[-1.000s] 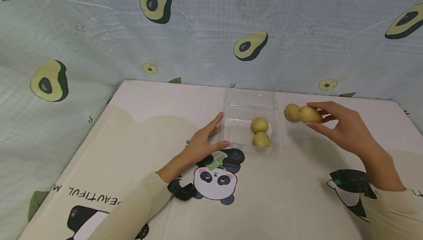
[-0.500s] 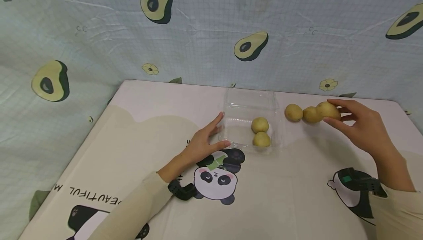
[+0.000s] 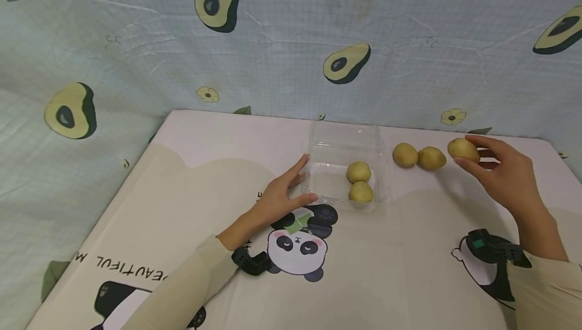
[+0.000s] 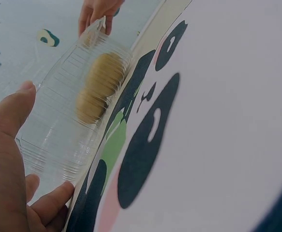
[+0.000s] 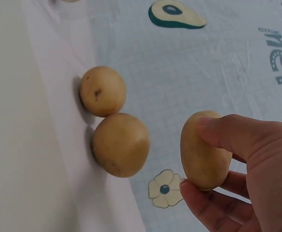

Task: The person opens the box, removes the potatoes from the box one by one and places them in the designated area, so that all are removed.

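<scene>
Shifted a little rightward since the earlier frame, one potato, pinched between the thumb and fingers of the right hand, now shows a gap from the two touching potatoes on the pale cloth; the left hand, fingers spread wide, rests at the left side of the open clear box, where two more potatoes sit touching

On the tablecloth, inverted black lettering reads "EAUTIFUL", its leading end meeting the sleeve; an "M" follows. On the backdrop, green dotted lettering shows "er"; the word is cropped.
</scene>
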`<state>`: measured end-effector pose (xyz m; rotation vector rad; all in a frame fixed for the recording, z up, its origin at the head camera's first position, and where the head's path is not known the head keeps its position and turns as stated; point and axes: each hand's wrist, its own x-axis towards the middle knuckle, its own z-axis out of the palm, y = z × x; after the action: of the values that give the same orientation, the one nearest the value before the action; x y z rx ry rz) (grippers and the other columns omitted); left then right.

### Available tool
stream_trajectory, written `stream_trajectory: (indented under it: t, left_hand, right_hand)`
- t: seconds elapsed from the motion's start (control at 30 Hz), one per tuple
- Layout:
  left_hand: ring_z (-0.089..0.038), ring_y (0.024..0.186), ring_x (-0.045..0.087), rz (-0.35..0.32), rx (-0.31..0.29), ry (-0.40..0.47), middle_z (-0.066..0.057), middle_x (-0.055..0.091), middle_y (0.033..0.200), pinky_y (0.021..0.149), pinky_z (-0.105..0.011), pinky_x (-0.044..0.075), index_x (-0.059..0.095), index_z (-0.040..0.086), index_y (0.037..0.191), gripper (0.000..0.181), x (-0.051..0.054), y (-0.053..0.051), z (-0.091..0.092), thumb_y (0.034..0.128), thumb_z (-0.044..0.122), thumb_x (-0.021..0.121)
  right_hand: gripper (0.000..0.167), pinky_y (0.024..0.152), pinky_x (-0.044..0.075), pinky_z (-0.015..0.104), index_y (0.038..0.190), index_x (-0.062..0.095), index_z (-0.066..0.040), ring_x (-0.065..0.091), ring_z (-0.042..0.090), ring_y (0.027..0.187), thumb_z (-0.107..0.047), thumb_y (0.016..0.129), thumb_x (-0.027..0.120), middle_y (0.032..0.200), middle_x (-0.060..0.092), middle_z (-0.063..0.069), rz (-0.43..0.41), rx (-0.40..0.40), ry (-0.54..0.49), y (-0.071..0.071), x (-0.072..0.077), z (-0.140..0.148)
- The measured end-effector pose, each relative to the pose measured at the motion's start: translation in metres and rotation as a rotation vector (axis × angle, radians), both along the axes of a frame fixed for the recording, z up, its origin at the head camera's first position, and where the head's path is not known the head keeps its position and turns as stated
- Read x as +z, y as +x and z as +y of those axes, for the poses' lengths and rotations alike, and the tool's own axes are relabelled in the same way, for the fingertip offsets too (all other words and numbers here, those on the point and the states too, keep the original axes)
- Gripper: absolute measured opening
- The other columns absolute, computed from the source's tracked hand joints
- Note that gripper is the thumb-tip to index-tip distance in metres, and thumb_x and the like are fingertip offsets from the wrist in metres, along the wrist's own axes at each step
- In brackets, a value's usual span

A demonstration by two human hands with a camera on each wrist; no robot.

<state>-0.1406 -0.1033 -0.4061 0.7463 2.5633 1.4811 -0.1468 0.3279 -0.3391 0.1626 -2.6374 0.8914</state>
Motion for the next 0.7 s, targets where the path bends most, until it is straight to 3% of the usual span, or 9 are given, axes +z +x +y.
stream_trajectory:
  t: [0.3,0.5,0.7]
  left_hand:
    - [-0.019,0.129,0.045,0.001,0.001,0.002,0.007,0.021,0.156,0.111,-0.047,0.024,0.015,0.023,0.155,0.094,0.0,0.0,0.0,0.0829,0.059,0.064]
    - [-0.019,0.129,0.045,0.001,0.003,0.0,0.007,0.021,0.156,0.11,-0.049,0.024,0.016,0.022,0.155,0.101,0.0,0.001,-0.001,0.0782,0.073,0.057]
    - [-0.018,0.129,0.045,0.0,0.003,0.0,0.008,0.02,0.156,0.111,-0.048,0.024,0.016,0.024,0.155,0.103,0.0,0.001,0.0,0.0751,0.079,0.052]
  right_hand:
    - [0.054,0.065,0.036,-0.001,0.133,0.057,-0.006,0.043,-0.024,0.08,-0.022,0.085,0.074,0.115,0.055,0.002,-0.037,-0.066,0.007,-0.002,-0.008,0.012]
    - [0.055,0.062,0.034,0.0,0.134,0.055,-0.004,0.039,-0.023,0.079,-0.027,0.087,0.071,0.121,0.056,0.023,-0.067,-0.093,0.027,-0.002,-0.013,0.015]
    - [0.056,0.061,0.033,0.002,0.135,0.053,-0.002,0.034,-0.022,0.08,-0.031,0.09,0.067,0.122,0.056,0.027,-0.114,-0.119,0.049,-0.004,-0.022,0.02]
